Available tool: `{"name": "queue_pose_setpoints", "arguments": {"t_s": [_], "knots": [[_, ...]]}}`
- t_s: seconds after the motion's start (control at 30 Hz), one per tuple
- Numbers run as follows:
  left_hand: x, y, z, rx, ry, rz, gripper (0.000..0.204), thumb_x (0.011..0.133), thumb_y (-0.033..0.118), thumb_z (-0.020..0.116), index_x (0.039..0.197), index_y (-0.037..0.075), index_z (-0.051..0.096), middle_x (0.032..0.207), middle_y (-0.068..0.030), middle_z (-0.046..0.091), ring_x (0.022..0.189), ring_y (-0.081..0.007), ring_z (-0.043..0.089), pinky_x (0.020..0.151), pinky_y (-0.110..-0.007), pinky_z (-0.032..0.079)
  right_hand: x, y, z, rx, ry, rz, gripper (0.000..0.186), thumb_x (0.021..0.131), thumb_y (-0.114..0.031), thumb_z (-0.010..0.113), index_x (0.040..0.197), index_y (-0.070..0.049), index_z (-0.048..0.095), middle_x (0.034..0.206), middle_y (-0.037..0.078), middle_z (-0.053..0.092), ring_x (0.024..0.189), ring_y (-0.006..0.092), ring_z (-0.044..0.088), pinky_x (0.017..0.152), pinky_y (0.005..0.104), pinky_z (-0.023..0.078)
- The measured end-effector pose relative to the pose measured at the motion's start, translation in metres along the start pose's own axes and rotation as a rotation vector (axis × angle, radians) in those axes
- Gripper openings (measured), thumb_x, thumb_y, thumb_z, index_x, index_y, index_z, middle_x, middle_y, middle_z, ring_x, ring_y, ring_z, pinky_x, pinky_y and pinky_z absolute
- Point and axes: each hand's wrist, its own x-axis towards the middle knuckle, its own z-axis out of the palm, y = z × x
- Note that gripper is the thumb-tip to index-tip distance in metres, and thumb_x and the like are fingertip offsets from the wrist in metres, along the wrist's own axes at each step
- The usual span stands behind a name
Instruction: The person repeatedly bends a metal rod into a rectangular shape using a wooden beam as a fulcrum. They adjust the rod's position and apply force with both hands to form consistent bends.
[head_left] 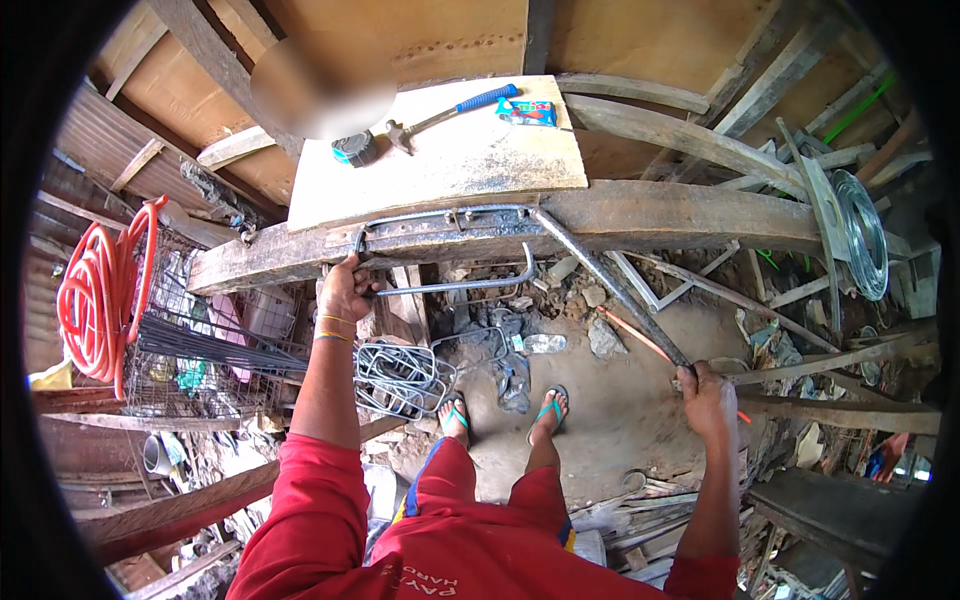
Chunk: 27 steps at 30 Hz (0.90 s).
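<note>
The bench here is a pale board (450, 178) with a thick, weathered timber beam (690, 216) along its near edge. On the board lie a round tape measure (353, 149), a blue-handled hammer (450, 114) and a small blue packet (527, 112).

A bent metal rod (460, 285) runs along the beam past some short metal pegs, turns down at the left, and its free length hangs in front of the timber. The left hand (349, 288) is closed round the rod by that left bend; the right hand (708, 398) clasps the lower end of a long dark bar (620, 285) slanting up to the beam. Whether the bar's top fits over the rod I can't quite make out.

Around it, a red hose (95, 300) hangs coiled at left, grey wire rings (400, 378) are heaped on the dirt floor (640, 430), and a wire coil (862, 235) hangs at right.
</note>
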Motion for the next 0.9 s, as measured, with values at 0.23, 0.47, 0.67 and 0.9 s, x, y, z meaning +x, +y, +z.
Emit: {"name": "queue_pose_setpoints", "arguments": {"t_s": [0.23, 0.47, 0.67, 0.9], "knots": [[0.006, -0.002, -0.003, 0.011, 0.049, -0.006, 0.027, 0.108, 0.026, 0.043, 0.098, 0.009, 0.061, 0.058, 0.0048, 0.033, 0.046, -0.0106, 0.025, 0.058, -0.032, 0.039, 0.001, -0.003, 0.004, -0.035, 0.067, -0.033, 0.038, 0.097, -0.042, 0.059, 0.094, -0.004, 0.061, 0.081, 0.026, 0.066, 0.080, 0.0482, 0.065, 0.069, 0.0588, 0.048], [0.005, -0.002, -0.006, 0.014, 0.015, -0.015, 0.026, 0.108, 0.026, 0.044, 0.097, 0.010, 0.061, 0.058, 0.0054, 0.032, 0.046, -0.0102, 0.025, 0.058, -0.031, 0.038, 0.000, -0.006, 0.008, -0.062, 0.086, -0.027, 0.039, 0.097, -0.043, 0.058, 0.095, -0.004, 0.060, 0.080, 0.026, 0.066, 0.078, 0.0486, 0.065, 0.069, 0.0589, 0.049], [0.014, -0.001, -0.010, 0.004, 0.000, -0.005, 0.026, 0.107, 0.027, 0.044, 0.094, 0.011, 0.060, 0.058, 0.0046, 0.036, 0.047, -0.0109, 0.029, 0.058, -0.031, 0.040, -0.003, -0.011, 0.011, -0.094, 0.081, 0.010, 0.036, 0.098, -0.040, 0.057, 0.099, -0.004, 0.060, 0.084, 0.026, 0.067, 0.081, 0.0488, 0.065, 0.071, 0.0586, 0.049], [-0.060, -0.088, -0.011, -0.222, -0.008, 0.237, 0.039, 0.100, 0.051, 0.055, 0.095, 0.013, 0.062, 0.084, -0.0051, 0.066, 0.074, -0.0224, 0.063, 0.072, -0.040, 0.053, -0.003, -0.003, 0.010, -0.053, -0.012, -0.016, 0.040, 0.098, -0.043, 0.057, 0.098, -0.003, 0.061, 0.084, 0.027, 0.067, 0.081, 0.0495, 0.065, 0.072, 0.0587, 0.050]]}}
